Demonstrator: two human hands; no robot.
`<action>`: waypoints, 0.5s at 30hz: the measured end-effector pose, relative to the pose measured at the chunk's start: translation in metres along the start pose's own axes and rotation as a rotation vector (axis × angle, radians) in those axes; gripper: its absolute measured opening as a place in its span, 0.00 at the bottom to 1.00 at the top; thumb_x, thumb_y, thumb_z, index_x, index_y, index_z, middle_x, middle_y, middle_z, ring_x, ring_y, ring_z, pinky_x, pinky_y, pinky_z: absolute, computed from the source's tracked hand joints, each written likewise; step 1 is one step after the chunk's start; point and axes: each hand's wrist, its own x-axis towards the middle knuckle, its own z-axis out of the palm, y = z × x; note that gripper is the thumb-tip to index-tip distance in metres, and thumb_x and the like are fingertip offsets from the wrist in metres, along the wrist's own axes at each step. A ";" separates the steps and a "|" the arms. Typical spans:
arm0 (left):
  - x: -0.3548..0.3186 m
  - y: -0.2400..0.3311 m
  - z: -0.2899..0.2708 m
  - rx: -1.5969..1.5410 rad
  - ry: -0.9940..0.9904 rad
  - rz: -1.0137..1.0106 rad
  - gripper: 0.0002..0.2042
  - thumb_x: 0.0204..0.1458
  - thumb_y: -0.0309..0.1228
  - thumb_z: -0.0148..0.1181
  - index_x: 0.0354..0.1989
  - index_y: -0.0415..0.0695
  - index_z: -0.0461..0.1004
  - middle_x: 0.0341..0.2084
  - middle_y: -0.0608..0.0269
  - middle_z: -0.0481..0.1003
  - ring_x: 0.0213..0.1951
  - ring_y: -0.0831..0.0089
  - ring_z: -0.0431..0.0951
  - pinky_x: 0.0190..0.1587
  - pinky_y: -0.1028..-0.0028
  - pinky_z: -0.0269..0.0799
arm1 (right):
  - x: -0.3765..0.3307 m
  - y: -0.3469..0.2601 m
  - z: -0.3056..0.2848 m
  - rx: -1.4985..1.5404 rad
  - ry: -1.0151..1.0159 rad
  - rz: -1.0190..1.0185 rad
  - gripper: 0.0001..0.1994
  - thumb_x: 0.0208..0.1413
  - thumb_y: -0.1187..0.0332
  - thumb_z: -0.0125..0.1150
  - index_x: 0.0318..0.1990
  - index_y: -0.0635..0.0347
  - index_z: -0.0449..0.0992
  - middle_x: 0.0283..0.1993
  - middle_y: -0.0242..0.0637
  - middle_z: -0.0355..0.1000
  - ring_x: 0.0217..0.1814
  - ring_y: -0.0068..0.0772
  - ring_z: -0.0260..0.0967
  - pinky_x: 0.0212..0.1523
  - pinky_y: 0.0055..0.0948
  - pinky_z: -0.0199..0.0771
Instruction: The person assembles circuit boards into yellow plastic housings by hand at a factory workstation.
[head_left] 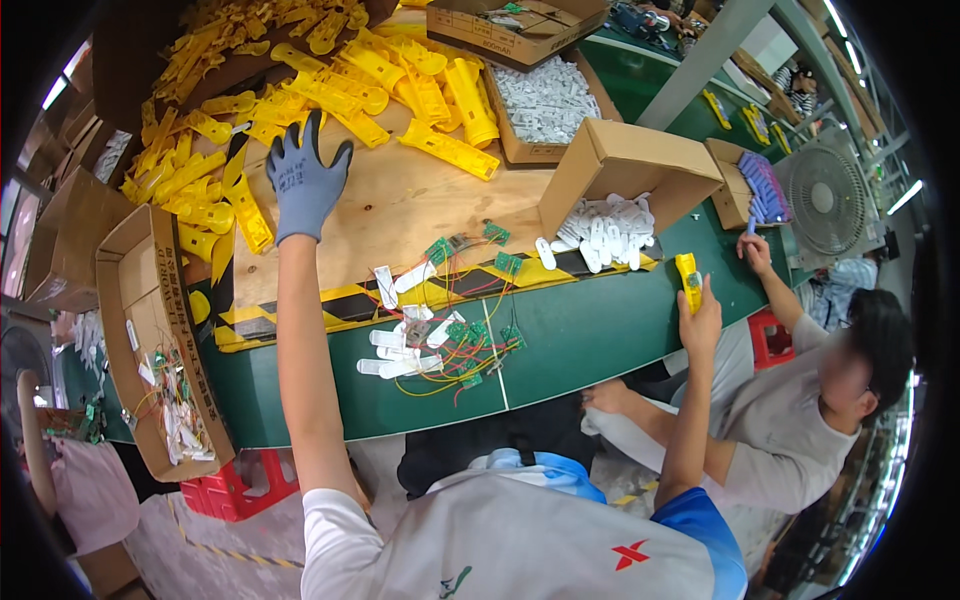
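Observation:
My left hand (pixel 308 185), in a grey glove with dark fingertips, is stretched over the wooden board at the edge of a heap of yellow plastic shells (pixel 340 100). Its fingers are spread, and I see nothing held in them. At the right, my bare right hand (pixel 700 320) is closed round the lower part of a yellow plastic housing (pixel 688 275), held upright above the green table. Some small grey-green part shows in the housing. Between my arms, green circuit boards (pixel 465 335) with red and yellow wires lie among white plastic pieces (pixel 395 355).
An open carton of white oval pieces (pixel 610 235) lies on its side, right of centre. Another carton (pixel 150 300) with wired boards stands at the left edge. A co-worker (pixel 800 400) sits at the right near a fan (pixel 825 195) and a box of purple parts (pixel 765 190).

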 end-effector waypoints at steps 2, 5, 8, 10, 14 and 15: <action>-0.022 -0.026 0.030 0.117 -0.200 -0.132 0.32 0.53 0.53 0.56 0.65 0.51 0.63 0.60 0.49 0.66 0.61 0.48 0.65 0.60 0.47 0.59 | -0.001 -0.014 0.004 -0.020 0.125 -0.129 0.25 0.52 0.69 0.65 0.58 0.65 0.70 0.53 0.50 0.73 0.58 0.51 0.67 0.60 0.40 0.65; -0.021 -0.037 0.028 0.142 -0.503 -0.262 0.33 0.53 0.55 0.54 0.65 0.53 0.62 0.62 0.49 0.63 0.63 0.44 0.62 0.62 0.45 0.55 | -0.018 -0.047 -0.007 0.084 0.258 -0.258 0.21 0.55 0.69 0.64 0.56 0.64 0.72 0.53 0.49 0.73 0.58 0.48 0.67 0.60 0.38 0.64; -0.003 -0.046 0.002 0.086 -0.502 -0.285 0.33 0.53 0.56 0.53 0.66 0.54 0.61 0.61 0.47 0.64 0.62 0.45 0.63 0.63 0.48 0.56 | -0.049 -0.102 -0.012 0.465 0.121 -0.255 0.13 0.54 0.72 0.63 0.47 0.65 0.77 0.48 0.46 0.76 0.51 0.43 0.73 0.55 0.35 0.69; 0.005 -0.038 -0.019 0.274 -0.280 -0.339 0.35 0.52 0.55 0.54 0.67 0.52 0.59 0.60 0.46 0.65 0.60 0.47 0.66 0.62 0.52 0.60 | -0.069 -0.133 -0.011 0.644 -0.072 -0.303 0.11 0.52 0.73 0.65 0.43 0.64 0.79 0.41 0.44 0.78 0.42 0.40 0.76 0.46 0.32 0.74; -0.019 -0.132 -0.011 0.131 -0.456 -0.634 0.37 0.51 0.46 0.59 0.68 0.46 0.56 0.58 0.43 0.67 0.59 0.47 0.68 0.60 0.59 0.64 | -0.107 -0.194 -0.018 0.576 -0.461 -0.506 0.19 0.47 0.65 0.70 0.47 0.60 0.78 0.41 0.40 0.76 0.42 0.39 0.75 0.44 0.33 0.74; -0.023 -0.131 -0.007 0.127 -0.460 -0.626 0.37 0.51 0.46 0.59 0.68 0.46 0.56 0.58 0.43 0.67 0.59 0.47 0.68 0.60 0.59 0.64 | -0.110 -0.200 -0.017 0.482 -0.497 -0.563 0.19 0.47 0.65 0.70 0.48 0.59 0.77 0.41 0.39 0.76 0.43 0.38 0.74 0.44 0.34 0.74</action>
